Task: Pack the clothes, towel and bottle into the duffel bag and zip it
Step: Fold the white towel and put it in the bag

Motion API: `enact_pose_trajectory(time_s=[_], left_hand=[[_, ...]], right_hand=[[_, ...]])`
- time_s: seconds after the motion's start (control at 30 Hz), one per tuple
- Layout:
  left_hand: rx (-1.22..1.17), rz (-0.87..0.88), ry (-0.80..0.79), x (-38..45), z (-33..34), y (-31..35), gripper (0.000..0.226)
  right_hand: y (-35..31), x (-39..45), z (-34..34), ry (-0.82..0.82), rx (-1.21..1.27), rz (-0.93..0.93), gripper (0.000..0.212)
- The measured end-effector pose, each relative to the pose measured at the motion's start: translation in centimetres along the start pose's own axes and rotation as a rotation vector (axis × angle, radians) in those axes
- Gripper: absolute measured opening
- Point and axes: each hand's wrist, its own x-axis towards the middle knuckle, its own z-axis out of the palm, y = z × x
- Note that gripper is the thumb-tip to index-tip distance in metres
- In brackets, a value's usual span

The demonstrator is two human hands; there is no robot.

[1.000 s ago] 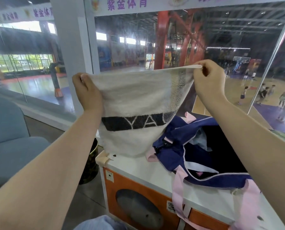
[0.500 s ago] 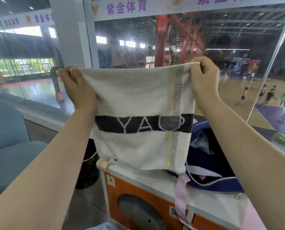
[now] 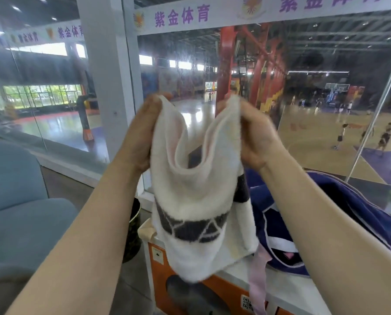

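Here, from the one head-worn view, the person stands at a white-topped orange cabinet [image 3: 224,289] by a glass wall and holds the towel [image 3: 196,194] up at chest height. The left hand [image 3: 142,135] pinches one top corner, fingers closed on the cloth, and the right hand [image 3: 253,135] pinches the other corner the same way. The two hands are near each other, so the towel sags between them in a deep U-shaped fold, its dark lettered band wrapping round the lower half. Its bottom edge hangs just over the front edge of the cabinet.

Just beside the towel, to the right, the navy duffel bag [image 3: 326,223] lies on the cabinet top with its mouth open, white piping along the rim and a pink strap [image 3: 257,276] dangling down the cabinet's front. The right forearm crosses over part of the bag, so I cannot tell what is already inside. No bottle shows anywhere in view.

I would judge the step in hand to be folding the towel in half before packing it. The next move seems to call for bringing the two corners fully together, perhaps folding once more to make it compact, then carrying it right and lowering it into the open mouth, clear of the strap. The zip is not yet closed.
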Motion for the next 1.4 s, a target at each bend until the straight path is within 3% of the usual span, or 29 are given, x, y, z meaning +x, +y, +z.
enact_pose_trajectory(time_s=[0.07,0.13,0.27,0.4,0.57,0.67,0.8,0.87,1.0,1.13,1.23,1.4], left_hand=[[0.104,-0.062,-0.099,-0.7,1.3,-1.6,0.018],[0.159,-0.099,-0.094,-1.2,1.9,-2.5,0.021],[0.091,-0.132,-0.102,-2.1,1.9,-3.8,0.013],[0.058,-0.149,-0.104,-2.1,2.3,-4.7,0.008],[0.318,-0.057,-0.192,-2.3,4.5,-4.5,0.027],[0.392,-0.002,-0.235,-2.4,7.0,-3.6,0.025],[0.370,0.084,-0.195,-2.5,10.6,-2.6,0.009],[0.379,0.113,-0.223,-2.6,12.6,-2.2,0.008],[0.371,0.172,-0.262,-3.2,17.5,-1.7,0.009],[0.374,0.215,-0.297,-4.5,22.8,-1.4,0.008],[0.344,0.215,-0.341,-6.0,26.6,-1.8,0.006],[0.307,0.216,-0.402,-8.4,32.3,-2.7,0.014]], right_hand=[[2.2,0.2,0.7,-0.011,-0.125,0.076,0.011],[3.6,0.3,0.9,0.019,-0.154,0.111,0.011],[4.8,-0.1,0.1,0.125,-0.279,0.108,0.023],[4.8,-0.6,-0.1,0.207,-0.326,0.114,0.012],[2.6,-2.5,-1.0,0.283,-0.464,0.169,0.028],[0.2,-4.4,-1.4,0.308,-0.493,0.153,0.041],[-3.9,-7.4,-1.7,0.309,-0.466,0.134,0.026],[-6.0,-9.5,-1.6,0.352,-0.596,0.088,0.031],[-9.7,-14.3,-2.8,0.388,-1.136,0.022,0.049],[-13.3,-19.5,-4.0,0.296,-1.464,0.352,0.062],[-15.1,-22.9,-5.7,0.326,-1.568,0.475,0.059],[-18.4,-27.7,-9.2,0.428,-1.648,0.501,0.023]])
